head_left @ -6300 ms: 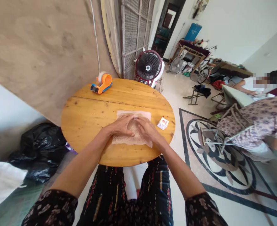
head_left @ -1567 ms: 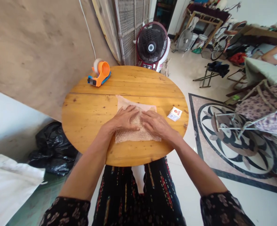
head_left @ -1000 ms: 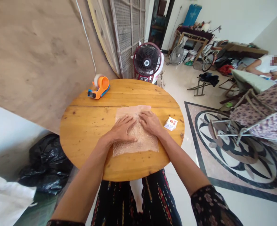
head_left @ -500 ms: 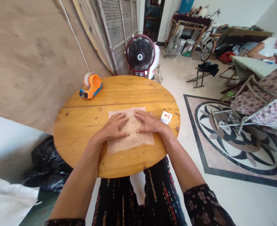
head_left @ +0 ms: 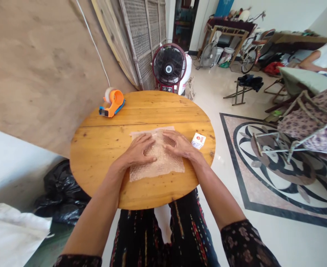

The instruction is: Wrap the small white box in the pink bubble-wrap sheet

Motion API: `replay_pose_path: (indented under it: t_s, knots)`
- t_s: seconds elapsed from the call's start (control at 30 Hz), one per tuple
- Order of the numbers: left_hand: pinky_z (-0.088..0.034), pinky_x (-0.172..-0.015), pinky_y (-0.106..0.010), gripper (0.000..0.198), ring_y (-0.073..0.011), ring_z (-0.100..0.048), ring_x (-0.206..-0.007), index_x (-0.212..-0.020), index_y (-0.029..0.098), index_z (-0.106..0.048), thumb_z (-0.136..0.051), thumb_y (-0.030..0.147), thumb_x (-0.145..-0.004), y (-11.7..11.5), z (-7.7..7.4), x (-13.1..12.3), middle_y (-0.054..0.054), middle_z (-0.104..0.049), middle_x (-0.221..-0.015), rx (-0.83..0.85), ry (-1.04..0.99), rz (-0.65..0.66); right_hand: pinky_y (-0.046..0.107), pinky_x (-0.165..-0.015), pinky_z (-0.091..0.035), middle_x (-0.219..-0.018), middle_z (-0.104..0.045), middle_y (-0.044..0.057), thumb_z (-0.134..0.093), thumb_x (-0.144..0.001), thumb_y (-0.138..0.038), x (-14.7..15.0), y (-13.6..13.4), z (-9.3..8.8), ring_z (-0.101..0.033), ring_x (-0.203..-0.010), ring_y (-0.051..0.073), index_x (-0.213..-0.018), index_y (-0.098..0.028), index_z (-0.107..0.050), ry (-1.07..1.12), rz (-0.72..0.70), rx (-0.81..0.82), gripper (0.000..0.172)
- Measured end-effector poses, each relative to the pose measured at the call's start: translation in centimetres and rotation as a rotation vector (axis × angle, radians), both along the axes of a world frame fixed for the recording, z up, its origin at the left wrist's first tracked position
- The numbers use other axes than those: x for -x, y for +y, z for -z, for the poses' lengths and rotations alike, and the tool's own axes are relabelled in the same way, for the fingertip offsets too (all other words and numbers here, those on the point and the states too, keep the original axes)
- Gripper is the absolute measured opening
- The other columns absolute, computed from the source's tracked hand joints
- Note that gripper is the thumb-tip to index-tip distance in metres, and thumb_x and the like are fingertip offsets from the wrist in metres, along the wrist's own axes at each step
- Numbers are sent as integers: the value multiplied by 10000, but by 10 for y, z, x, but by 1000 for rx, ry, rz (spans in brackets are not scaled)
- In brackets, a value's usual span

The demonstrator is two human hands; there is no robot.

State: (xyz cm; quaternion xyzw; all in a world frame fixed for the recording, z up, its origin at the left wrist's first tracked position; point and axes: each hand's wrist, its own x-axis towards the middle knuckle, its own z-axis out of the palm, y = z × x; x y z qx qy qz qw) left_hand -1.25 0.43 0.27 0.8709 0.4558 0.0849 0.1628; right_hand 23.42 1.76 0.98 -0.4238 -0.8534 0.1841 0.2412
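Note:
A sheet of bubble wrap (head_left: 159,165) lies flat on the round wooden table (head_left: 96,148). On its left side rests my left hand (head_left: 139,150), palm down with the thumb spread from the fingers. My right hand (head_left: 180,144) lies over the sheet's upper right part, fingers stretched out and thumb pointing inward. Just beyond my right hand stands a small white box (head_left: 198,141) with a red mark. An orange and blue tape dispenser (head_left: 114,103) holding a roll of tape sits at the far left of the table.
A dark red fan (head_left: 169,65) stands behind the table. Black plastic bags (head_left: 63,191) and a white sack (head_left: 13,233) are on the left. To the right are a folding stool (head_left: 243,87), a cloth-covered chair (head_left: 313,122) and another person (head_left: 319,61) seated at a table.
The whole view has shifted slightly. My right thumb has moved up closer to its fingers on the bubble wrap; my left hand stays spread in about the same place.

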Motion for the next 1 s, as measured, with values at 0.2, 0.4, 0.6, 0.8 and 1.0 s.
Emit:
replay_pose_path:
  t_s: [0.2, 0.4, 0.6, 0.8, 1.0]
  knots:
    - [-241, -1149, -511, 788, -355, -295, -1392, -1396, 191, -461, -610, 609, -745, -2, -7, 0, -144, -354, -1510, 21, 7, 16, 543, -1132, -277, -1491, -425, 109, -647, -795, -409, -1, -4, -6, -368, -1389, 298, -1394, -213, -476, -188, -104, 107, 653]
    - [-218, -1158, -526, 749, -367, -236, -1417, -1377, 202, -489, -625, 583, -746, -2, -6, 2, -131, -309, -1536, 18, -13, 33, 472, -1175, -233, -1537, -337, 142, -707, -746, -418, -3, 0, -11, -284, -1433, 288, -1431, -140, -423, -237, -117, 186, 793]
    - [-345, -1087, -529, 483, -351, -397, -1325, -1240, 224, -628, -506, 502, -863, -1, 1, -1, -128, -467, -1417, -47, -112, -6, 465, -1177, -216, -1548, -321, 128, -717, -741, -432, -3, -3, -15, -291, -1429, 290, -1429, -161, -429, -216, -104, 240, 794]
    - [-333, -1096, -519, 457, -334, -387, -1331, -1207, 217, -637, -536, 473, -843, 1, 6, -1, -124, -460, -1418, -97, -110, 9, 450, -1178, -206, -1551, -318, 117, -736, -721, -454, -5, 0, -7, -276, -1437, 279, -1428, -193, -429, -185, -99, 235, 814]
    - [-328, -1092, -517, 704, -340, -412, -1295, -1350, 182, -470, -620, 530, -756, -2, -2, -6, -134, -489, -1394, -40, -119, -14, 465, -1173, -218, -1535, -345, 133, -738, -725, -433, -5, 0, -8, -293, -1426, 295, -1436, -165, -416, -171, -98, 250, 825]
